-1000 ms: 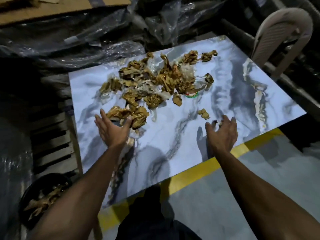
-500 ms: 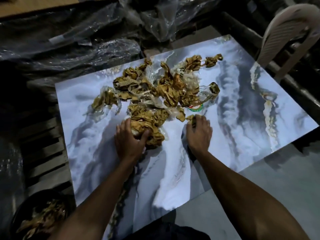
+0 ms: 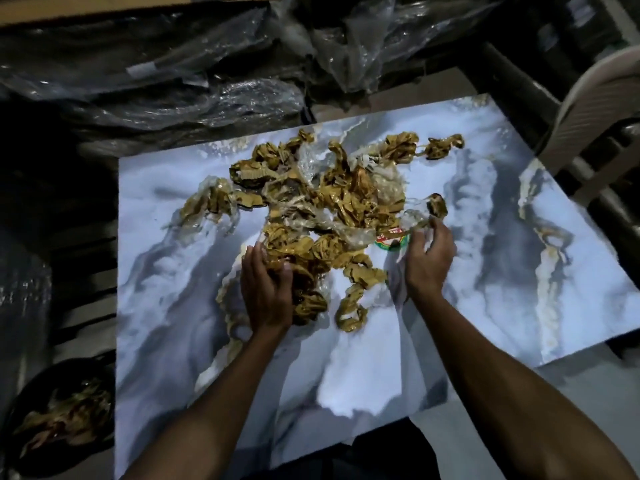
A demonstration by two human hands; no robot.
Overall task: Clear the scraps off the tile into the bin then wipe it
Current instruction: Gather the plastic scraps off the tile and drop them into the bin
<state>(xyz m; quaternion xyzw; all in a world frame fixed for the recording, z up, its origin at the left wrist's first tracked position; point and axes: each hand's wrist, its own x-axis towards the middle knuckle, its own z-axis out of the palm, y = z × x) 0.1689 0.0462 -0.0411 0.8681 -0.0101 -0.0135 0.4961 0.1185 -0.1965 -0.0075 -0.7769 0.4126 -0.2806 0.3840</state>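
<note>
The step in hand is the first one, the gathering of the scraps [image 3: 329,216] for the bin [image 3: 59,420]; wiping has not begun, and I see no cloth in the frame. The scraps lie in one loose heap in the upper middle of the tile [image 3: 485,271], with a few single pieces at its upper right edge. They are crumpled strips of glossy golden-brown tape, mixed with thin clear film that is wrinkled and shiny. Under the right part of the heap a small round sticker [image 3: 393,241] in green and red shows. The tile is a large flat slab, smooth and glossy, white with grey veins like marble and some ochre streaks. The left hand [image 3: 266,292] has its fingers curled into the lower left part of the heap and grips a bundle of scraps. The right hand [image 3: 429,258] has bent fingers and seems to pinch a strip of clear film at the right side of the heap. The bin is a dark round container in the lower left of the frame, beside the tile, and already holds similar scraps. The next move, I think, calls for pressing the pieces into one bundle and carrying it to the lower left; the tape looks sticky, so some pieces may cling to the tile.
</note>
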